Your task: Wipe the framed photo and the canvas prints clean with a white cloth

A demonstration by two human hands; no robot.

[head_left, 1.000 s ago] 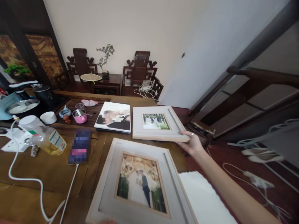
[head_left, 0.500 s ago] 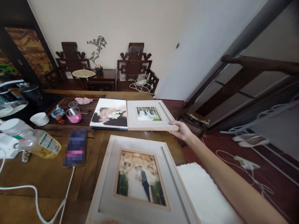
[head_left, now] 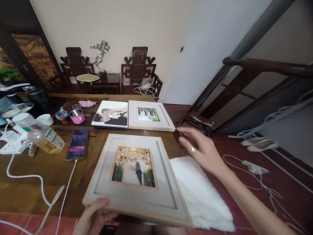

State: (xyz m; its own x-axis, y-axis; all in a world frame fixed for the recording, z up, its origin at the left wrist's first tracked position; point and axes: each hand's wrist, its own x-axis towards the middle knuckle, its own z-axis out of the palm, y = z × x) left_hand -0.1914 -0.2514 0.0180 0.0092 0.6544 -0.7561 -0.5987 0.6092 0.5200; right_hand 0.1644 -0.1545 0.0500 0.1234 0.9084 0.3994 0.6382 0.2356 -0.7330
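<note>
Frame (head_left: 133,167), rectangular, pale wood with broad white mount, left of the fluffy white cloth (head_left: 199,194); its long axis apparently runs from near to far. Left hand (head_left: 96,213), the nearer, grips its near-left corner; right hand (head_left: 203,151), seemingly empty, loosely spread, hangs beyond the cloth.

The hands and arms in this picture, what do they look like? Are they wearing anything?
The right hand has a shiny, silver-looking ring on one finger. Its slim forearm shows no sleeve, watch or bracelet. The left hand has no glove, and no ring shows, but part of it is hidden.
</note>
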